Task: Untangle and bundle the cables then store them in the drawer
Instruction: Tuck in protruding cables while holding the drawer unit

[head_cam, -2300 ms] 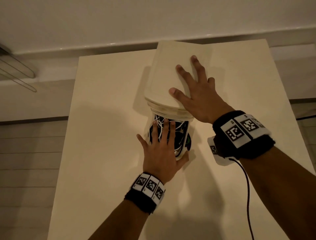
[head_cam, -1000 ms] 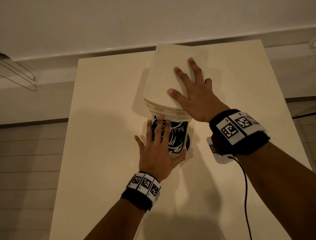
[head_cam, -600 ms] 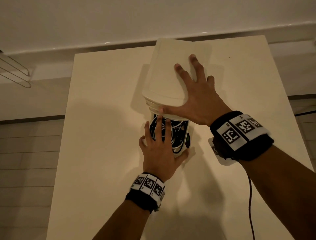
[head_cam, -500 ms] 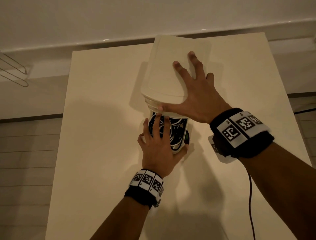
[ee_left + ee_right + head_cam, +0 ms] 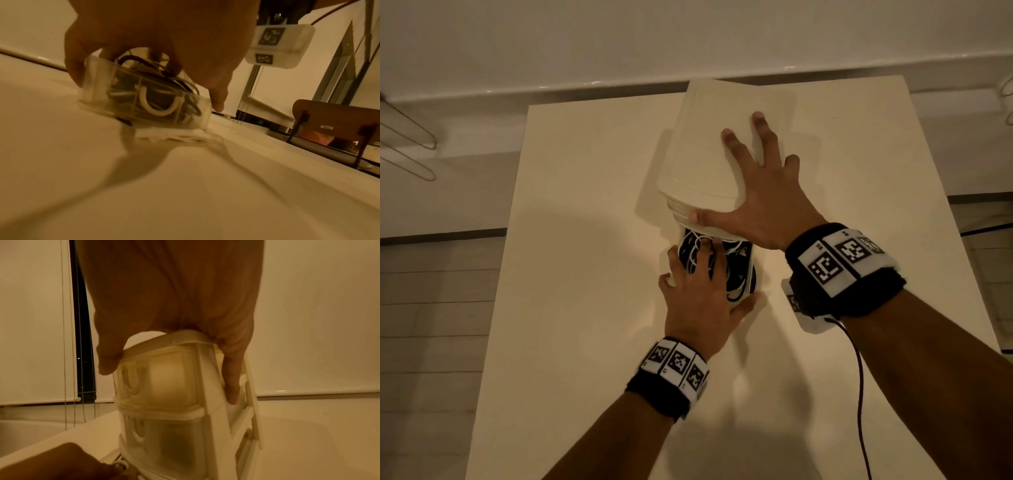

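A: What's hard to see?

B: The tangled black and white cables (image 5: 726, 270) lie in the pulled-out clear plastic drawer (image 5: 144, 99) at the bottom of the small cream plastic drawer unit (image 5: 709, 150), mostly covered by the left hand (image 5: 698, 301). The left-wrist view is blurred.

A: The hands?

B: Left fingers rest flat on the cables, thumb against the drawer's side, not clenched. The right hand (image 5: 763, 192) is spread flat on the unit's top, thumb hooked over its front edge.

A: Changed?

B: The drawer sits further in than two seconds ago.

A: Room?

B: The unit stands near the far edge of the cream rectangular table (image 5: 571, 308); bare surface lies on all other sides.
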Tool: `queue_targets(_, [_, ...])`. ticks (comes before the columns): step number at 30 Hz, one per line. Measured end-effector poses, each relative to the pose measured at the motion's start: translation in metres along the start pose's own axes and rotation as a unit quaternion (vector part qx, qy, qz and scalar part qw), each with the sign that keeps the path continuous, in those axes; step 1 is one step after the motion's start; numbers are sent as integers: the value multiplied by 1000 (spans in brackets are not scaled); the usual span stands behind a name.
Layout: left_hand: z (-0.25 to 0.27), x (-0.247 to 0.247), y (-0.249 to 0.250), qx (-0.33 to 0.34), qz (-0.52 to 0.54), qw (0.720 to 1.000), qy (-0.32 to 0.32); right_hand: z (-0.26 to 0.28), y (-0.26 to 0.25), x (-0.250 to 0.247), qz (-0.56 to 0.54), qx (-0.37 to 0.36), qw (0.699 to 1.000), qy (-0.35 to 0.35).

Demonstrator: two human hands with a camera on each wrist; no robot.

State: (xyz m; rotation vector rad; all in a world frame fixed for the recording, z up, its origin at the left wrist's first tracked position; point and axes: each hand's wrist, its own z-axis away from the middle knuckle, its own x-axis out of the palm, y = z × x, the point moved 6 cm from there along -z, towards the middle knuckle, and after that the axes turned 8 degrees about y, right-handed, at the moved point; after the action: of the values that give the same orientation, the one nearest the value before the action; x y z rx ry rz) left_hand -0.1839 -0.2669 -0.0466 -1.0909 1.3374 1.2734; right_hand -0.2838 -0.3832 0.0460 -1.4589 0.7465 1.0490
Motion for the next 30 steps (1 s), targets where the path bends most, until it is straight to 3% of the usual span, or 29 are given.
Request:
queue_targets(21, [-6,-5,-8,31,4,999,-26,3,3,-7,-8,12,1000,2])
queue_targets(26, [-14,-15,-15,65,10,998,-5,5,4,-9,-5,16,1000,4])
queue_targets(30, [-14,-9,-9,41,57,997,17,6,5,-7,-15,23,1000,3])
